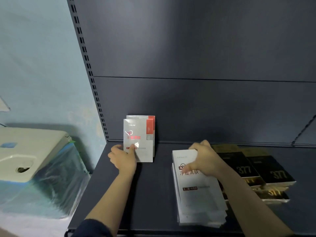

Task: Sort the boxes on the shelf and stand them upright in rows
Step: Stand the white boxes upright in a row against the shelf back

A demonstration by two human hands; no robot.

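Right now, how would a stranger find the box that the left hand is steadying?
Look at the dark shelf, at its back left corner. Two white boxes with red stripes stand there; the left hand touches the front one, the only upright white boxes.

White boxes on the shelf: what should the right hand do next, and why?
Probably lift the top flat white box that the right hand grips off the lying stack and stand it before the upright white boxes that the left hand steadies, extending that row.
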